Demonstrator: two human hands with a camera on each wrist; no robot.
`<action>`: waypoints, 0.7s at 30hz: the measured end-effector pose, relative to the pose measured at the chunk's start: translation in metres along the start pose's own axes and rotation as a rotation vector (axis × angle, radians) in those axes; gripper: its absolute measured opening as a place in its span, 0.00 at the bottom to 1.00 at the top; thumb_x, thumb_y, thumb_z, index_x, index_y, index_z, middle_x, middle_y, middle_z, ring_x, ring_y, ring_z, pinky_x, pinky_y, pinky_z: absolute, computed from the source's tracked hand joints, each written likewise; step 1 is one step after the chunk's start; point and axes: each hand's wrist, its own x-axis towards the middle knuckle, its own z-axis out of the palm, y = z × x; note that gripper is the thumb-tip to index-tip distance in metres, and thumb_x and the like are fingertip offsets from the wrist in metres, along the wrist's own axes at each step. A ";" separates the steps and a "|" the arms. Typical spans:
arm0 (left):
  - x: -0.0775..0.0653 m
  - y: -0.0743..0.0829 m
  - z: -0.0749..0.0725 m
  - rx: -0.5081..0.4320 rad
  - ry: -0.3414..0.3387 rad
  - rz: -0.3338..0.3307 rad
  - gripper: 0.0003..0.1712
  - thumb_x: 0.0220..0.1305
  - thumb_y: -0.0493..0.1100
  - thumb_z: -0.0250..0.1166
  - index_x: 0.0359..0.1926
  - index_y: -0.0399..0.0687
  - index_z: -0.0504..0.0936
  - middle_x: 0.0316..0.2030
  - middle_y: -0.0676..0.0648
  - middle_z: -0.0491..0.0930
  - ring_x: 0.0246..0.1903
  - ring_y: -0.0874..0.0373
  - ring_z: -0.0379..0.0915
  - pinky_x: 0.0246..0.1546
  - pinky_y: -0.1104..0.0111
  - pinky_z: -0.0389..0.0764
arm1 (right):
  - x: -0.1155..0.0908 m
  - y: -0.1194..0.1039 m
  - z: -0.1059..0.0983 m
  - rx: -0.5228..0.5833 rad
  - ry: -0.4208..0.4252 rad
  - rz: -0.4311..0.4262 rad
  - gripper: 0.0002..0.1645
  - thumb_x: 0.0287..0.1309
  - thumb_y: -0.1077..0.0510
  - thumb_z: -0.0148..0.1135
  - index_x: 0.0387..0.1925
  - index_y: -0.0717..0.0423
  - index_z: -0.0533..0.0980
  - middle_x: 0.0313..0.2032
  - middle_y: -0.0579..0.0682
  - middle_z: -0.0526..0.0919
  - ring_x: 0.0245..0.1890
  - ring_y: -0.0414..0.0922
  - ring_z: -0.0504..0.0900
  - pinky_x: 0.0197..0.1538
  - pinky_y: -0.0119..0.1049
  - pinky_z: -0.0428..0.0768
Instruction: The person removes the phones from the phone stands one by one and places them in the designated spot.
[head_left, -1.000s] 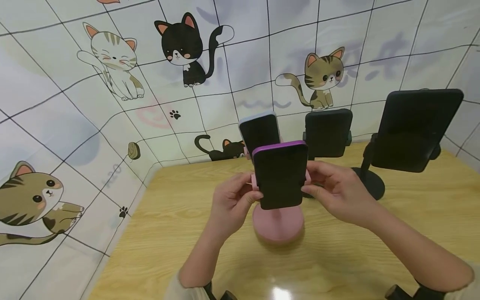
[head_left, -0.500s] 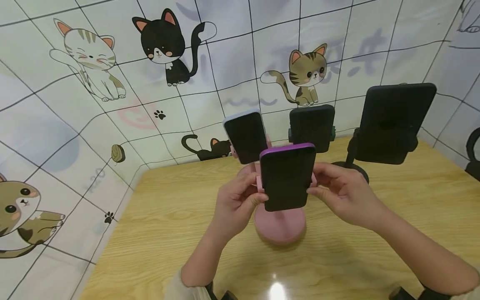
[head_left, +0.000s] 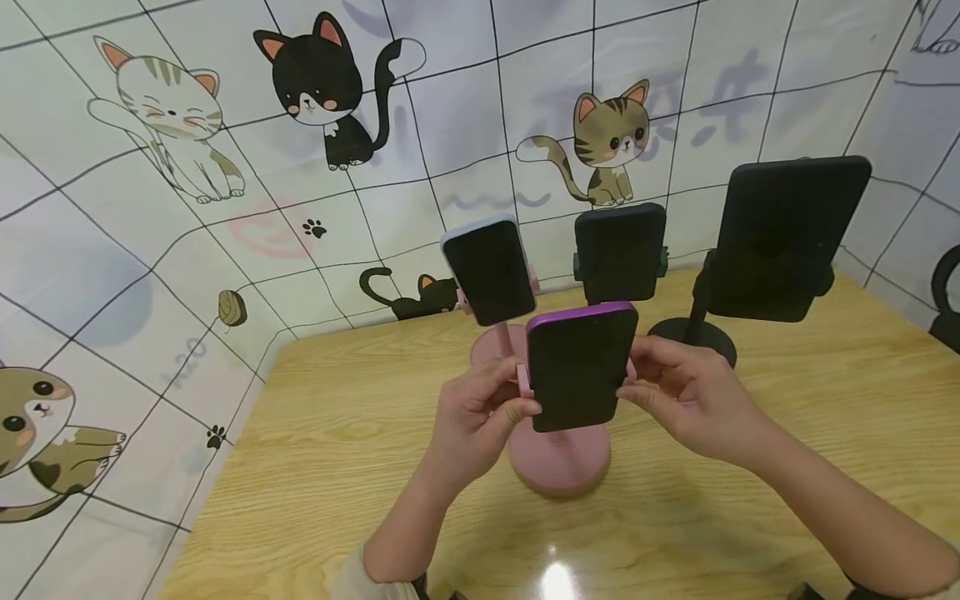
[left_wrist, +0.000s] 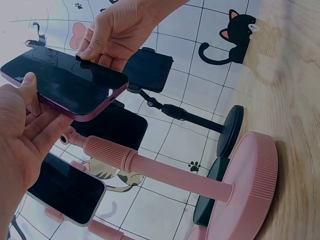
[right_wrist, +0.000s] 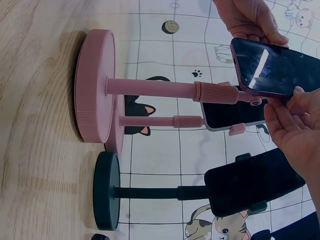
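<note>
A black-screened phone [head_left: 581, 367] with a purple edge sits in a pink phone stand [head_left: 558, 462], its screen facing me. My left hand [head_left: 476, 421] pinches the pink clamp arm [head_left: 524, 381] at the phone's left side, thumb at the screen's edge. On the opposite side my right hand [head_left: 693, 404] holds the other clamp arm [head_left: 631, 369] between thumb and fingers. The left wrist view shows the stand's pink pole [left_wrist: 175, 177] rising from its round base to just below the phone. The back of the holder is hidden behind the phone.
Behind stands a second pink stand with a light-blue-edged phone [head_left: 491, 271]. To its right are a dark green stand with a phone [head_left: 621, 254] and a black stand with a larger tablet [head_left: 791, 237]. A cat-print sheet [head_left: 450, 125] backs the wooden table [head_left: 360, 400].
The head view has swung right, so the background has shifted left. The purple-edged phone now sits slightly lower in view and looks a little shorter, tipped back. Both hands keep their hold.
</note>
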 end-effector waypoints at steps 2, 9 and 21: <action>0.000 0.000 0.000 -0.004 -0.005 0.007 0.14 0.56 0.38 0.60 0.37 0.28 0.75 0.31 0.36 0.76 0.27 0.51 0.78 0.25 0.67 0.80 | -0.001 0.000 0.000 -0.002 0.000 0.010 0.19 0.43 0.79 0.61 0.40 0.65 0.72 0.30 0.46 0.73 0.32 0.37 0.77 0.36 0.25 0.77; -0.003 0.002 0.001 -0.023 -0.017 -0.007 0.14 0.56 0.39 0.60 0.36 0.29 0.74 0.30 0.36 0.75 0.25 0.51 0.77 0.24 0.68 0.79 | -0.004 0.002 0.000 0.072 -0.006 -0.007 0.23 0.38 0.82 0.60 0.40 0.65 0.73 0.32 0.47 0.77 0.36 0.36 0.80 0.38 0.25 0.77; -0.006 0.005 0.002 -0.072 -0.030 -0.043 0.16 0.53 0.35 0.62 0.41 0.27 0.74 0.32 0.35 0.76 0.27 0.49 0.79 0.26 0.65 0.80 | -0.007 0.007 -0.001 0.200 -0.022 -0.056 0.26 0.37 0.84 0.59 0.43 0.66 0.73 0.38 0.48 0.80 0.39 0.38 0.81 0.40 0.26 0.77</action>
